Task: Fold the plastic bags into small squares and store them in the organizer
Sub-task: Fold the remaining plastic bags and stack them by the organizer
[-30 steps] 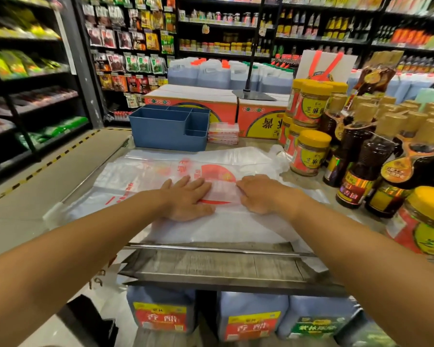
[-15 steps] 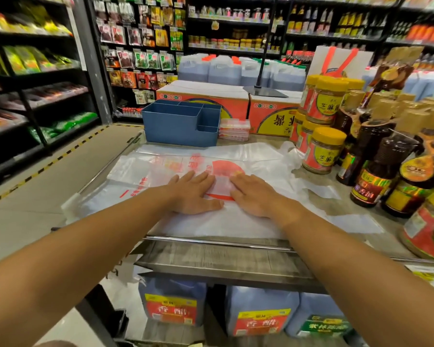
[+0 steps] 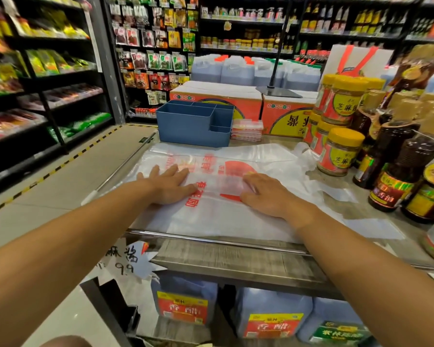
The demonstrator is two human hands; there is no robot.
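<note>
Head view: we judge smoothing under way; left hand and right hand press flat, holding nothing, on the plastic bag; first fold next.

Dark stocked shelves, beige floor.

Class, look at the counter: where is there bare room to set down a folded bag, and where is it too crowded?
Bare counter shows between the blue organizer, the stacked clear boxes and the yellow-lidded jars. The organizer's compartments look empty. The plastic bag, pressed flat by the left hand and right hand, covers the middle. The right side is crowded with dark sauce bottles.
</note>
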